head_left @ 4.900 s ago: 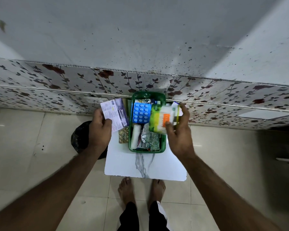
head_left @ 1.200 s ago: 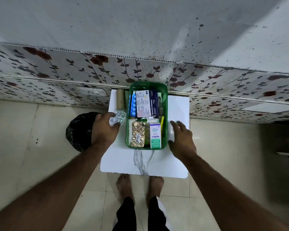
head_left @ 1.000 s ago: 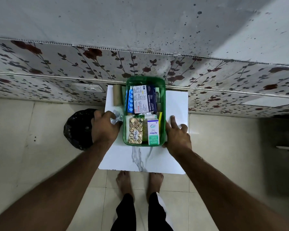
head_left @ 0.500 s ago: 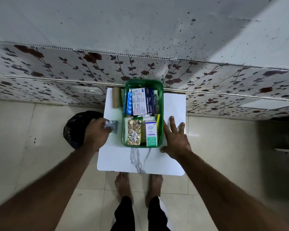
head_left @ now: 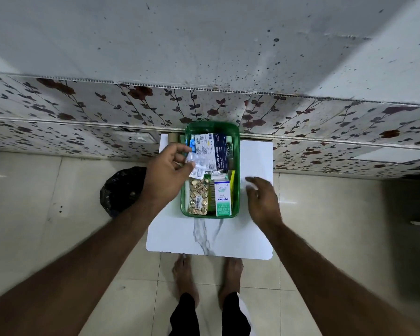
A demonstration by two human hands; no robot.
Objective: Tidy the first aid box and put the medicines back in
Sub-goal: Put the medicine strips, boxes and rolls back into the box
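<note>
A green plastic first aid box (head_left: 235,190) stands on a small white marble-patterned table (head_left: 211,236). Inside lie a white and blue dressings carton (head_left: 212,151), a gold pill strip (head_left: 198,197) and a white and green Optibex carton (head_left: 222,197). My left hand (head_left: 166,177) holds a clear blister strip (head_left: 196,165) over the box's left rim, pinched in the fingers. My right hand (head_left: 262,198) hovers to the right of the box with fingers spread, holding nothing.
A black bag (head_left: 121,190) sits on the tiled floor left of the table. A brown roll (head_left: 173,137) stands at the table's back left corner. The flower-patterned wall (head_left: 83,110) is just behind. My bare feet (head_left: 206,275) stand at the table's front edge.
My left hand has carried the blister strip from the table's left edge up and right, over the box. My right hand has lifted off the box's right side and moved slightly right.
</note>
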